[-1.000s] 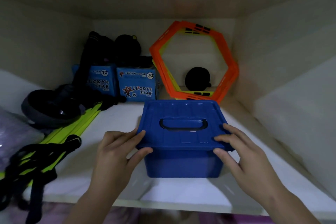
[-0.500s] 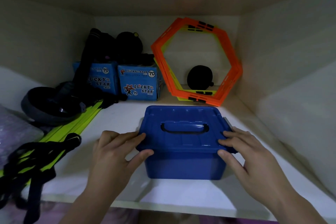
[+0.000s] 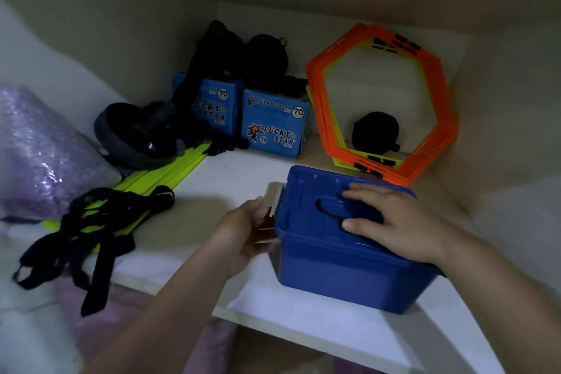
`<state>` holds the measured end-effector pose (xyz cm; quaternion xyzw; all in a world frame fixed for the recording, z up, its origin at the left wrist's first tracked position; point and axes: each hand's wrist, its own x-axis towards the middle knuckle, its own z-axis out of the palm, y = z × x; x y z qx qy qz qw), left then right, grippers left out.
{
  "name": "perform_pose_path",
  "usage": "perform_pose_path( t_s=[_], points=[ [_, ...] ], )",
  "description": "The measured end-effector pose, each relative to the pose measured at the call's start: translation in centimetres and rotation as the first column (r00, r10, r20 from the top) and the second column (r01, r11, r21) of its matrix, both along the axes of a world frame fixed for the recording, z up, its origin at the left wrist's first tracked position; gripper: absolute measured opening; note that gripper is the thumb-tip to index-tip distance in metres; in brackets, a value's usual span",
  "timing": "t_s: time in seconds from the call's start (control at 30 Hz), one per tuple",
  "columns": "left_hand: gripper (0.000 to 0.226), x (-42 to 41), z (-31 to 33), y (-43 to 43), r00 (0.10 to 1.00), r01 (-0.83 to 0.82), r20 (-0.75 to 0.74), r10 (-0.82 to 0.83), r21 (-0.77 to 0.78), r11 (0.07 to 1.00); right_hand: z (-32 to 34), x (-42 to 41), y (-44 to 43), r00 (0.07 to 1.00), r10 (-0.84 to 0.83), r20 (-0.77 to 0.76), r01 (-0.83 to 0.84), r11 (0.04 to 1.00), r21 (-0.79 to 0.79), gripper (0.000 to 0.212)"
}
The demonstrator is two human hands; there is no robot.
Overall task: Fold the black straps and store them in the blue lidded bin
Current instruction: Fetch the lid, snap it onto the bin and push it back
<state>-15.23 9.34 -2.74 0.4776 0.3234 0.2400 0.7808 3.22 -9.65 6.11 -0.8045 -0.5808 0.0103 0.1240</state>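
R hand [image 3: 403, 222] flat on blue bin [image 3: 343, 276] lid [image 3: 303, 188], fingers straight. L hand [image 3: 246, 231] fingers curled on latch [image 3: 277, 202] at bin's 9 o'clock. Black straps [image 3: 100, 276] further out at 9.

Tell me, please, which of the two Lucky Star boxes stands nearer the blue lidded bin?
The right-hand box, its front in plain view; the left-hand box sits farther from the blue bin, partly behind black gear.

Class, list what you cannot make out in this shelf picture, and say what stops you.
All in the head view:
1. Contents of the blue bin: hidden by its lid.
2. The handle: mostly covered by the right hand.
3. How the left hand holds the latch: blurred, fingertips hidden.
4. The number of black straps: tangled, dim.
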Motion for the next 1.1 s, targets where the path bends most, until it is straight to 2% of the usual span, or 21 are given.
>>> perform_pose_path(
  t_s=[0.07,0.13,0.23,0.4,0.57,0.7,0.73,0.9,0.97,1.03,1.1],
  points=[
    [0.03,0.3,0.1,0.3,0.996,0.032,0.085,-0.026,-0.074,0.997,0.1,-0.1,0.8,0.998,-0.023,-0.05,0.02,0.998,-0.06,0.068],
    [0.024,0.6,0.4,0.3,0.992,0.056,0.118,-0.042,-0.111,0.992,0.2,-0.2,0.7,0.997,-0.035,-0.071,0.031,0.998,-0.054,0.068],
    [0.03,0.7,0.5,0.4,0.991,0.051,0.127,-0.036,-0.117,0.992,-0.1,-0.2,0.5,0.993,-0.039,-0.113,0.035,0.999,-0.037,0.067],
    [0.059,1.2,0.5,0.6,0.978,0.1,0.193,-0.079,-0.098,0.99,-0.2,-0.4,0.3,0.987,-0.044,-0.156,0.04,0.999,-0.033,0.067],
    [0.059,1.7,1.5,0.5,0.964,0.18,0.207,-0.168,-0.044,0.983,-0.1,-0.5,0.4,0.985,-0.052,-0.166,0.045,0.998,-0.045,0.07],
    [0.018,2.0,3.0,0.1,0.987,0.126,0.095,-0.133,0.081,0.989,-0.2,-0.5,0.3,0.984,-0.049,-0.171,0.041,0.998,-0.052,0.071],
    [0.015,2.2,3.2,0.0,0.992,0.104,0.065,-0.111,0.107,0.989,-0.2,-0.5,0.3,0.985,-0.048,-0.169,0.039,0.998,-0.054,0.071],
    [0.027,2.8,3.9,-0.4,0.999,0.039,-0.018,-0.036,0.176,0.984,-0.1,-0.6,0.5,0.986,-0.043,-0.158,0.035,0.998,-0.056,0.07],
    [0.027,2.7,4.3,-0.4,0.997,0.044,-0.066,-0.028,0.251,0.967,0.1,-0.6,0.3,0.991,-0.033,-0.131,0.027,0.999,-0.047,0.071],
    [0.028,2.7,4.5,-0.1,0.988,0.049,-0.152,0.019,0.429,0.902,0.5,-0.3,-0.4,0.992,-0.036,-0.117,0.041,0.998,0.038,0.066],
    [0.029,2.7,4.8,0.4,0.967,0.046,-0.216,0.133,0.665,0.745,1.0,0.5,-1.7,0.975,-0.058,-0.213,0.103,0.974,0.203,0.059]
  ],
)
